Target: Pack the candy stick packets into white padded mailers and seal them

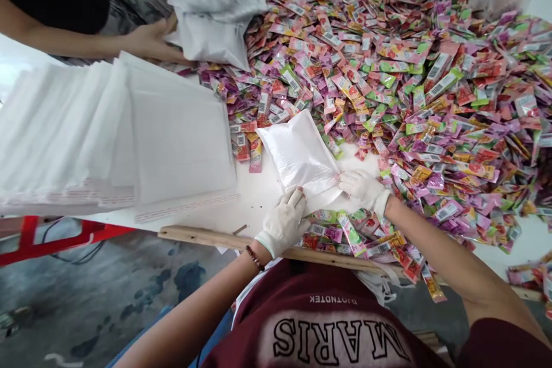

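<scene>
At 9 o'clock from the puffy white bag (pixel 299 152), a big pile of flat white envelopes (pixel 181 138) lies on the desk (pixel 256 201). At 11 o'clock, another person's hand (pixel 150 41) touches the side of some full white bags (pixel 215 29). The left hand (pixel 282 223), in a white glove, is at 7 o'clock. It is half open: the fingers bend a little and touch the bag's bottom edge, and the thumb sticks out to the side. The white bag lies flat on the desk between the two hands. The right hand (pixel 364 191), gloved too, is at 4 o'clock. Its bent fingers touch the bag's bottom right corner; I cannot tell if they pinch it or just press. From 12 to 3 o'clock lies a huge heap of bright little packets (pixel 414 92).
</scene>
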Motion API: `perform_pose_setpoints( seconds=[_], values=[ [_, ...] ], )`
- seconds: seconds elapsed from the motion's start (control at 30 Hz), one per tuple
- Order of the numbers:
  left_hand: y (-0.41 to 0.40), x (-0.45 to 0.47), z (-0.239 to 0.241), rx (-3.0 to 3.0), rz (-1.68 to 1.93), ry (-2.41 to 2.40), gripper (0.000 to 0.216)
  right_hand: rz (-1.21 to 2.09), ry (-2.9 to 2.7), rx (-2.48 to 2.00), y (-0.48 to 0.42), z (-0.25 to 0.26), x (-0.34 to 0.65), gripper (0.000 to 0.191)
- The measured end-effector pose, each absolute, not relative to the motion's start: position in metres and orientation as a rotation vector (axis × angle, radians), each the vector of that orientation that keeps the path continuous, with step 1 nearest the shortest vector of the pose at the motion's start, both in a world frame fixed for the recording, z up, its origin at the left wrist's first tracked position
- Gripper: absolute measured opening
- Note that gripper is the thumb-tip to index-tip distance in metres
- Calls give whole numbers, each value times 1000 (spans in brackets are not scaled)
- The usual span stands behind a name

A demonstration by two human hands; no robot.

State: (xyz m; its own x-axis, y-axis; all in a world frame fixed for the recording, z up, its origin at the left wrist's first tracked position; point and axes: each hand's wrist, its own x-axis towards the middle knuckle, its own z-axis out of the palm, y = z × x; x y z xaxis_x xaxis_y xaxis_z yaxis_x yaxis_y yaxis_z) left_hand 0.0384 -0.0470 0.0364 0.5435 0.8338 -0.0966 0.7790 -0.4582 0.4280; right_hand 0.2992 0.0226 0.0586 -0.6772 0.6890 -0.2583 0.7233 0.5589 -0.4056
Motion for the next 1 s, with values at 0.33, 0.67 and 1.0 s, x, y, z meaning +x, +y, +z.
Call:
perform_pose_setpoints(
  seconds=[0.33, 0.67, 1.0],
  values=[
    [-17, 11, 50, 1870, 157, 1586, 24, -1022, 2442, 1659, 67, 57, 285, 21],
    [1, 12, 31, 1021, 707, 1633, 31, -771, 2130, 2011, 73, 51, 254, 43],
    [32, -3, 103, 1066, 1136, 1224, 28, -1367, 2406, 2131, 19, 49, 297, 54]
  ],
)
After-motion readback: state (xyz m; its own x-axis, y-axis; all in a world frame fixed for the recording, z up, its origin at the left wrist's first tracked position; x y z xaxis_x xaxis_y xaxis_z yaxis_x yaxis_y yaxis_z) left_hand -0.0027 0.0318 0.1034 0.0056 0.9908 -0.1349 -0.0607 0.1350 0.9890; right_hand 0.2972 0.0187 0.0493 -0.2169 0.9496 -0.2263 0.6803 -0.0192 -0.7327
